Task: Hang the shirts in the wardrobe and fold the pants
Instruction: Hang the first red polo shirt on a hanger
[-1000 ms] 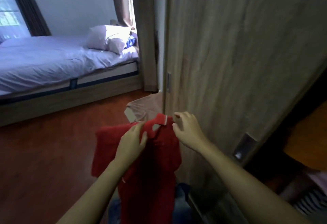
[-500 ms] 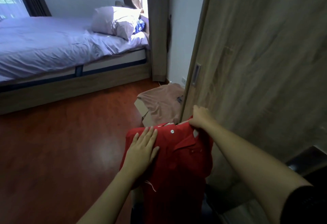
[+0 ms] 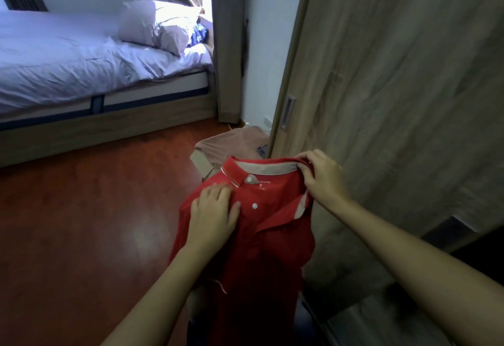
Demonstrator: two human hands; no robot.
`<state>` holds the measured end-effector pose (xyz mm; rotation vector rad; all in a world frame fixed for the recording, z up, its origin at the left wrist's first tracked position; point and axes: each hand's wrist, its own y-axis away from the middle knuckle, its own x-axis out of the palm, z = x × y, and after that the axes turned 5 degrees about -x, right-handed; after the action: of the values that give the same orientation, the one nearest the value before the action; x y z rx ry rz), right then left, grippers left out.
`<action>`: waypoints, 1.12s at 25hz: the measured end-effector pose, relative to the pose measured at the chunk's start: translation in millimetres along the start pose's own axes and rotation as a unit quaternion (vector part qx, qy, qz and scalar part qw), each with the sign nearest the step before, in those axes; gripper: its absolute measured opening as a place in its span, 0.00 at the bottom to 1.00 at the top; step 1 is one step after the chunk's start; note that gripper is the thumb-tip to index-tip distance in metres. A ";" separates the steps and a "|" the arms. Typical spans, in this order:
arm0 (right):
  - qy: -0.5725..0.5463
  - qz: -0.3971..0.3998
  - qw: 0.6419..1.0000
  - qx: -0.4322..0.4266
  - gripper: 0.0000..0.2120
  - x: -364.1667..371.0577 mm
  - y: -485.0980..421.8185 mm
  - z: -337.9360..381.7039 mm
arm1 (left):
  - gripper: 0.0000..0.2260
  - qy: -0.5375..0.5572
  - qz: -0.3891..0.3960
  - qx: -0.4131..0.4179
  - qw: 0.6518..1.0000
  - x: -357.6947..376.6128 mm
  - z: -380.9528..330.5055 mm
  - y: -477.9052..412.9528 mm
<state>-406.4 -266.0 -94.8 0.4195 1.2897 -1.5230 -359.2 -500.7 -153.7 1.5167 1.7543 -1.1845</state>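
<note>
1. Just off your right thumb, inside the neck of the red polo shirt point(image 3: 261, 250), a white printed label point(image 3: 263, 182) is half hidden by the collar point(image 3: 261, 169). You can read only the letters "RBANO" and a small mark beneath them, too small to make out.
2. There is one shirt in your hands, with two white buttons point(image 3: 255, 205) showing on its placket between your two thumbs.
3. Your right hand point(image 3: 324, 179) pinches the right end of the collar, fingers point(image 3: 313, 158) and thumb closed on the fabric. The shirt hangs down from there, in front of the near edge of the wardrobe door point(image 3: 395, 100).
4. Your left hand point(image 3: 212, 214) lies on the shirt's shoulder. Its fingers point(image 3: 215, 191) are bent at the tips, and you cannot tell whether they clasp the cloth or only press it.
5. Just beyond your fingertips stands one cardboard box point(image 3: 199, 161) on the floor point(image 3: 81, 222). A brown cloth point(image 3: 231, 142) is draped over its top, with a dark blue scrap at the edge nearest the door. Anything deeper inside is hidden.
6. Past your right fingertips, the door carries one recessed handle point(image 3: 289, 111).
7. Far beyond your left fingers sits one bed point(image 3: 81, 72) with two pillows point(image 3: 147, 23) at its head.
</note>
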 end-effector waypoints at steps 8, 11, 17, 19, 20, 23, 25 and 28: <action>-0.020 -0.167 0.982 -0.087 0.07 -132.7 58.4 29.0 | 0.20 0.007 0.193 0.235 0.953 -76.1 -144.0 -34.2; -0.006 -0.229 0.973 -0.015 0.07 -204.4 87.6 18.9 | 0.23 0.041 0.168 0.311 0.934 -74.1 -160.5 -20.7; 0.297 0.011 0.952 -0.075 0.06 -327.4 187.1 -25.8 | 0.15 0.144 0.215 0.299 0.918 -95.0 -226.0 -6.2; 0.358 0.091 0.927 -0.064 0.06 -352.9 219.4 -28.8 | 0.13 0.148 0.200 0.326 0.912 -100.9 -263.2 -3.3; 0.376 0.115 0.919 -0.038 0.09 -362.1 231.8 -29.3 | 0.12 0.160 0.201 0.329 0.909 -99.8 -280.4 0.5; 0.362 0.136 0.920 0.067 0.20 -390.7 266.2 -37.3 | 0.13 0.197 0.191 0.337 0.901 -83.9 -330.7 20.8; 0.262 0.174 0.941 0.127 0.23 -413.4 287.5 -44.5 | 0.12 0.188 0.199 0.370 0.888 -74.1 -362.5 35.0; 0.194 0.101 0.963 0.160 0.25 -448.1 306.1 -59.2 | 0.11 0.234 0.200 0.380 0.872 -70.8 -404.2 47.4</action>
<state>10.0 38.9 83.1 1.0706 1.2465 -1.5222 -237.7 -185.8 84.4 2.6651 1.1312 -1.4410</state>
